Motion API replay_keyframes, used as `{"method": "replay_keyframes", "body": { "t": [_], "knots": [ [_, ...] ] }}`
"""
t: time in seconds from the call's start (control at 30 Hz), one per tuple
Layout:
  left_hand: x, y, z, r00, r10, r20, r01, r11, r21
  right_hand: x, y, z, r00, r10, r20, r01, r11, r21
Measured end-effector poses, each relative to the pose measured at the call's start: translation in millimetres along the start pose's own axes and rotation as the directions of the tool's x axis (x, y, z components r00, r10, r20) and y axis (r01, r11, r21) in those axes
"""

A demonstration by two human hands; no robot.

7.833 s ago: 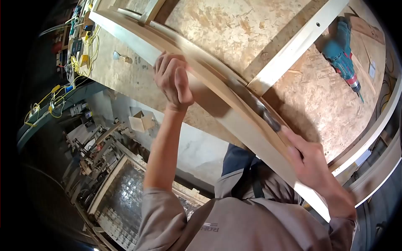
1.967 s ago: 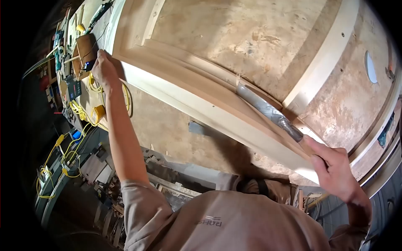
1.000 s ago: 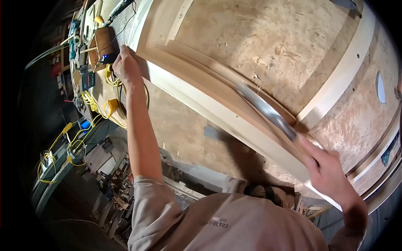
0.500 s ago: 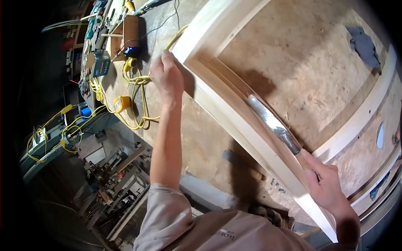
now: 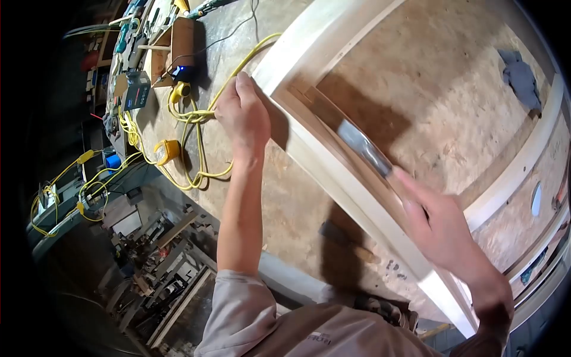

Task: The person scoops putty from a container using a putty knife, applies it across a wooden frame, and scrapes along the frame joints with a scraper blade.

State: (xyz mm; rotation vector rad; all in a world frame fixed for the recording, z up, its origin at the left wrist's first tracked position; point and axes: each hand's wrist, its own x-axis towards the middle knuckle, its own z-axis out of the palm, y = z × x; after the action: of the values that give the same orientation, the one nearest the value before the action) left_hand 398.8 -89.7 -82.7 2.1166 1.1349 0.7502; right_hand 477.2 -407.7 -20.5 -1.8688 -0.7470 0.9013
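My right hand (image 5: 437,223) is closed round the handle of a putty knife (image 5: 364,147). The metal blade points up and left, along the inner groove of a pale wooden frame (image 5: 351,184); motion blurs it a little. At the frame's upper left corner, my left hand (image 5: 244,116) is closed with its thumb against the outer edge. Its fingers are curled and partly hidden. Under the frame's near rail, a second tool with a dark blade and wooden handle (image 5: 336,234) lies on the workbench (image 5: 291,217).
A yellow cord (image 5: 199,146) loops across the bench left of my left hand, near a yellow tape-like roll (image 5: 167,152). Behind stand a small wooden box (image 5: 181,41) and a dark carton (image 5: 137,89). A grey cloth (image 5: 521,82) lies inside the frame at far right.
My right hand and the putty knife have moved up and left along the frame's groove. My left hand stays at the corner; the whole view has shifted slightly.
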Motion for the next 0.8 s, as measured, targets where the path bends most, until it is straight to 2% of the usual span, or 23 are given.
{"method": "replay_keyframes", "body": {
  "t": [0.1, 0.27, 0.3, 0.4, 0.47, 0.53, 0.57, 0.6, 0.63, 0.73, 0.77, 0.8],
  "knots": [
    [-4.1, 1.4, 1.7, 1.0, 0.003, 0.004, -0.003, 1.0, -0.001, 16.0, -18.3, -1.7, 0.977, 0.18, 0.117, -0.176, 0.983, -0.042],
    [-1.1, 2.7, -0.2, 1.0, -0.007, 0.008, 0.007, 1.0, 0.012, 21.5, -4.6, 13.2, 0.997, 0.063, 0.033, -0.064, 0.998, 0.016],
    [-1.3, 7.0, -0.1, 1.0, -0.017, 0.01, 0.016, 1.0, 0.021, 25.7, -5.5, 14.0, 0.996, 0.08, 0.047, -0.08, 0.997, -0.002],
    [-0.7, 1.7, 0.7, 0.998, 0.057, -0.023, -0.055, 0.995, 0.086, 37.1, -0.3, 31.2, 0.999, 0.038, 0.012, -0.039, 0.996, 0.081],
    [-6.6, 6.9, -2.0, 0.999, 0.038, -0.016, -0.036, 0.996, 0.085, 32.4, -6.4, 23.2, 0.991, 0.127, 0.046, -0.131, 0.987, 0.089],
    [-3.1, 12.2, -1.1, 1.0, 0.007, 0.009, -0.007, 0.999, 0.041, 25.0, 6.5, 9.3, 0.966, 0.245, 0.086, -0.259, 0.885, 0.388],
    [-0.7, 2.7, 1.0, 0.997, 0.074, -0.022, -0.074, 0.997, 0.012, 13.5, -1.5, -1.5, 0.914, 0.374, 0.159, -0.395, 0.728, 0.561],
    [-0.4, 4.5, 1.7, 0.997, 0.076, -0.034, -0.076, 0.997, 0.008, 1.1, -9.8, -6.3, 0.838, 0.474, 0.27, -0.512, 0.51, 0.691],
    [-1.7, 5.2, 1.2, 0.997, 0.07, -0.045, -0.069, 0.998, 0.013, -11.0, 3.9, -4.0, 0.87, 0.47, 0.151, -0.437, 0.59, 0.679],
    [-3.0, 7.2, -2.6, 0.997, 0.061, -0.037, -0.06, 0.998, 0.035, -19.1, 22.3, -8.7, 0.917, 0.394, -0.062, -0.346, 0.864, 0.366],
    [-4.1, 10.4, -3.7, 0.998, 0.056, -0.03, -0.055, 0.998, 0.041, -19.8, 22.3, -13.9, 0.94, 0.337, -0.045, -0.317, 0.917, 0.24],
    [-5.5, 13.3, -5.1, 0.999, 0.049, -0.021, -0.048, 0.998, 0.05, -17.0, 17.6, -14.9, 0.941, 0.339, -0.004, -0.326, 0.908, 0.264]
  ]
}}
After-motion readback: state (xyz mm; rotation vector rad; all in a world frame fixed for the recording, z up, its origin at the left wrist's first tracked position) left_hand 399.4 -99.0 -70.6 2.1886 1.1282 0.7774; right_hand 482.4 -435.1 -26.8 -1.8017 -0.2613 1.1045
